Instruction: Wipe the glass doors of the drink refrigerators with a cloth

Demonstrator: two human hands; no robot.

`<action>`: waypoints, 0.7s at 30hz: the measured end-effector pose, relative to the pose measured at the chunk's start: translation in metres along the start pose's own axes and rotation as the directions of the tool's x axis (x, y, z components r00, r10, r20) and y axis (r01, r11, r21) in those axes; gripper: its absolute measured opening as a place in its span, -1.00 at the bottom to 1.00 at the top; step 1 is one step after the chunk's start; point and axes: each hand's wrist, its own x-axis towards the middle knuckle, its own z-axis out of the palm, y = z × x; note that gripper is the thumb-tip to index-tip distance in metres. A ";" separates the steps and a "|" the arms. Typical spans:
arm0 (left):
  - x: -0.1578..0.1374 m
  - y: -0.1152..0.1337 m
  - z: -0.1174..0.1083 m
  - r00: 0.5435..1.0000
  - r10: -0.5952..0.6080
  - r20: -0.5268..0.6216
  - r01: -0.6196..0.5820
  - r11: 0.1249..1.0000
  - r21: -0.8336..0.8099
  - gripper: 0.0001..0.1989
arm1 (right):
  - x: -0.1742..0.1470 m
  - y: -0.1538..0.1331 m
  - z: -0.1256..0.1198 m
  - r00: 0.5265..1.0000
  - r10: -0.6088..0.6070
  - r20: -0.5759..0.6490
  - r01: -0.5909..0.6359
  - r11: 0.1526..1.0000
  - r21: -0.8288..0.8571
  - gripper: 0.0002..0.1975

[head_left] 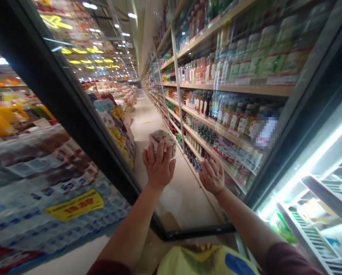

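Cloth: a bunched, pale, mottled cloth [161, 134] is pressed against the glass under the fingers of the left grip, its upper edge left showing beyond the fingertips.
Glass panel: an upright glass panel [173, 206] is faced by both grips; it is bordered by a black frame [199, 231], whose bottom bar is set below the two grips.
Room: a shop is seen, with a pale aisle floor [148, 114] stretched away beyond the left grip and ceiling lights [132, 15] above it.
Left grip: the left grip [159, 168] is laid over the cloth, fingers outstretched and a little apart, not closed round it.
Right grip: the right grip [213, 177] is held up, fingers extended, palm turned to the glass; whether it is touched cannot be told.
Bottle shelves: rows of bottles on shelves [236, 88] are seen in the glass, above and right of the right grip; whether seen through or reflected cannot be told.
Left side: wrapped packs [21, 208] are stacked left of the left grip, marked by a yellow price sign [79, 206]; they are blurred.
Right side: a bright light strip [311, 163] and racks [302, 238] are placed right of the right grip.
Below: a yellow garment [208, 259] is shown between the forearms.
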 end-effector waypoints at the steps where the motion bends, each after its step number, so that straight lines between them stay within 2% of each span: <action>1: 0.002 0.008 0.001 0.999 -0.046 -0.003 0.046 0.999 -0.006 -0.47 | 0.001 0.000 0.000 1.000 0.000 -0.003 0.000 1.000 0.003 -0.47; 3: -0.006 0.031 0.005 0.998 -0.053 0.021 0.053 0.998 -0.045 -0.42 | 0.003 0.000 -0.003 1.000 -0.002 -0.010 0.002 1.000 0.006 -0.46; 6: -0.024 0.066 0.009 0.991 0.067 0.112 -0.048 0.986 -0.162 -0.34 | 0.011 -0.009 -0.017 0.998 0.061 -0.001 -0.060 0.997 0.052 -0.43; 8: -0.027 0.080 0.006 0.981 0.111 0.161 -0.070 0.967 -0.243 -0.26 | 0.020 -0.020 -0.030 0.986 0.167 0.017 -0.168 0.973 0.157 -0.37; 10: -0.022 0.086 -0.001 0.975 0.118 0.191 -0.053 0.948 -0.314 -0.22 | 0.033 -0.033 -0.039 0.976 0.216 -0.010 -0.204 0.937 0.284 -0.34; 13: -0.017 0.079 -0.014 0.978 0.141 0.151 -0.057 0.887 -0.459 -0.30 | 0.055 -0.047 -0.039 0.994 0.109 -0.015 -0.096 0.930 0.354 -0.39; 16: -0.028 0.054 -0.022 0.993 0.118 0.020 -0.089 0.839 -0.537 -0.34 | 0.065 -0.056 -0.025 0.996 0.045 0.081 -0.062 0.970 0.234 -0.42; 18: -0.041 0.031 -0.022 0.993 0.097 -0.066 -0.116 0.894 -0.432 -0.31 | 0.057 -0.061 -0.018 0.994 0.057 0.089 -0.070 0.985 0.157 -0.46; 21: -0.057 0.005 -0.017 0.988 0.105 -0.110 -0.116 0.988 -0.104 -0.28 | 0.034 -0.066 -0.019 0.995 0.057 0.078 -0.069 0.983 0.168 -0.63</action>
